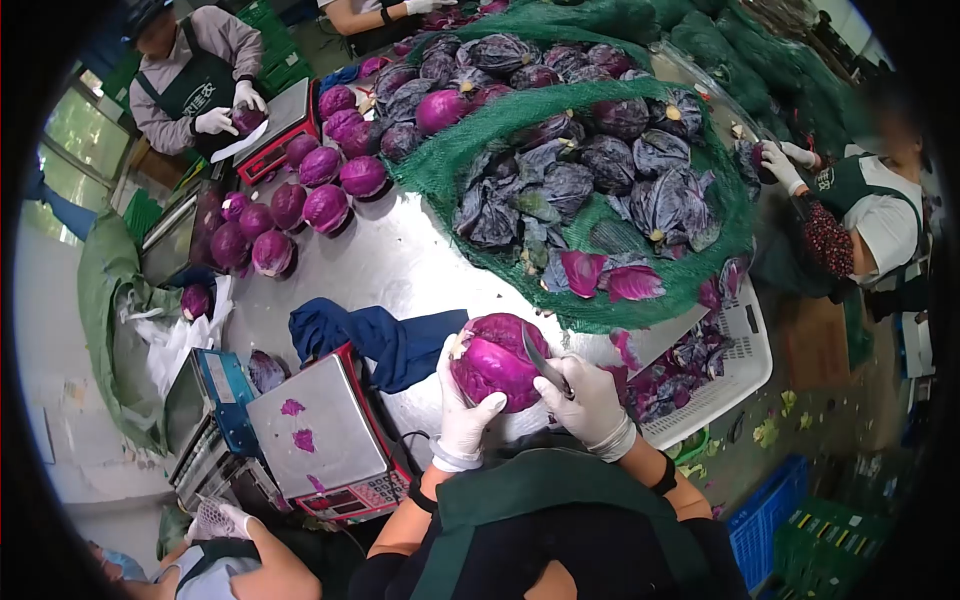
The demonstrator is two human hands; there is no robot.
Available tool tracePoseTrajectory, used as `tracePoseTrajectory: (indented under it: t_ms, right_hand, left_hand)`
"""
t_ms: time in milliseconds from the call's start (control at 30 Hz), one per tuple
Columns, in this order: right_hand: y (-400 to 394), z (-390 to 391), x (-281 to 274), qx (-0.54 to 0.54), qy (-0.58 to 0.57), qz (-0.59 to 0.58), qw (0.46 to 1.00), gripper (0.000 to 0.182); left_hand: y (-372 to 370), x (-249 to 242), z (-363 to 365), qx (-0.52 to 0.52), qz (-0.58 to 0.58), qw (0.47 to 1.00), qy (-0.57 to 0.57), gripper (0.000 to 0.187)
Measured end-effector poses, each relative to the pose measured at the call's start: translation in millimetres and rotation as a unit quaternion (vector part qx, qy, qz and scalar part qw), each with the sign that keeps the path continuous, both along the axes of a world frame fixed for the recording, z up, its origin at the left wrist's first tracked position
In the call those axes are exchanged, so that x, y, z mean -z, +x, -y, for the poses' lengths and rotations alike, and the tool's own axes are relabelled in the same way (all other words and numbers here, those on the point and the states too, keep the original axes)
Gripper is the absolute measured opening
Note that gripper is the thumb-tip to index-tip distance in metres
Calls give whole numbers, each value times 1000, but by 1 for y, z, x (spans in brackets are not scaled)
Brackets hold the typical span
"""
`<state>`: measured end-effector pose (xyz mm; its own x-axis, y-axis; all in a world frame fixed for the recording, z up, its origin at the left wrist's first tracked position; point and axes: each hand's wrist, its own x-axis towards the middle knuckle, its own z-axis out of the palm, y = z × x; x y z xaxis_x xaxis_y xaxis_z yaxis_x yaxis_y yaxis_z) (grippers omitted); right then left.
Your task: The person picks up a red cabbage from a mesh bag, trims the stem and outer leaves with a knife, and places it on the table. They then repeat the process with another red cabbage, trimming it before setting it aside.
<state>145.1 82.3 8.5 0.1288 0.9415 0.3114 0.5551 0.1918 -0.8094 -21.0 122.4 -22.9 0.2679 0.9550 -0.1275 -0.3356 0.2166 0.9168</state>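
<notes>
At the far left, a green sack (105, 335) stood beside a white plastic bag (180, 345). At upper left, a co-worker (180, 75) in a dark green apron held a cabbage between two gloved hands beside a red-sided scale (283, 122). At lower left, a second person (235, 570) held a piece of white netting (212, 520). A group of trimmed purple cabbages (325, 208) rested on the left part of the metal table (405, 235). Nearer the wearer, a red-framed scale (318, 420) carried small purple leaf scraps (303, 440) on its plate, and a dark blue cloth (400, 345) lay bunched beyond its right edge. The wearer's white-gloved left hand (462, 418) supported the purple cabbage (490, 365) from its left side, thumb placed on the near face. The cabbage was positioned above the near edge of the table, between both hands. The white-gloved right hand (598, 405) was closed around the knife (538, 355), with the blade at the right side of the cabbage; depth of cut could not be determined. Beyond the hands, a green mesh net (425, 160) enclosed dark-leaved cabbages (608, 165). To the right, a white perforated basket (752, 350) contained loose purple leaves (680, 375). At the far right, a third person (880, 200) handled a dark cabbage (748, 165) with gloved hands.
</notes>
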Motion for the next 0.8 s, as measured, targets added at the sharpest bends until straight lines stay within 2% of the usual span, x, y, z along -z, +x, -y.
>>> tracePoseTrajectory:
  t_ms: [67,100,133,167,200,267,333,400,467,500,533,567,633,667,700,733,767,800]
  right_hand:
    - [1,1,1,-1,22,14,1000,15]
    - [1,1,-2,-6,-109,-227,968,13]
    - [3,3,-6,-9,-233,-450,862,12]
    - [12,0,-22,-15,-274,-485,830,14]
    - [19,-1,-18,1,-276,-525,805,19]
    - [34,1,-10,-100,-107,-722,677,14]
    - [48,-4,-13,-6,-7,-667,745,21]
    - [56,-9,-11,99,-89,-450,883,55]
    - [49,-4,4,-2,-180,-395,901,67]
    - [49,0,21,-58,-232,-395,887,73]
    - [46,0,30,-110,-203,-385,894,72]
    - [44,-3,40,-123,-162,-400,893,68]
    - [40,-3,59,-136,-122,-413,892,65]
    - [35,2,67,-79,-176,-555,810,61]
    - [31,3,74,-19,-222,-679,700,58]
    - [26,-2,83,-18,-219,-679,701,58]
    - [21,-8,91,-16,-214,-717,663,56]
    - [18,-12,95,-14,-210,-754,623,55]
  left_hand:
    - [-1,3,0,15,-1,1000,12,97]
    - [-1,2,0,12,14,1000,8,94]
    - [-1,0,-1,12,14,1000,8,94]
    - [-2,-5,-3,47,102,991,-77,92]
    - [-3,-7,-3,81,189,965,-161,91]
    - [-8,2,-1,87,210,955,-189,87]
    - [-10,7,-2,128,232,934,-242,84]
    - [-11,9,-1,127,203,943,-231,81]
    - [-10,7,-2,130,175,951,-221,79]
    - [-10,-1,-3,124,124,962,-208,83]
    - [-11,-9,-3,118,73,971,-195,87]
    - [-15,-20,-5,158,-1,978,-135,86]
    - [-21,-38,-8,163,-9,979,-119,73]
    - [-23,-41,-9,161,-15,981,-104,67]
    - [-24,-41,-11,163,-14,981,-102,67]
    - [-24,-41,-14,178,-12,978,-107,58]
    - [-25,-40,-16,193,-9,975,-112,50]
    - [-26,-36,-20,194,-7,975,-111,50]
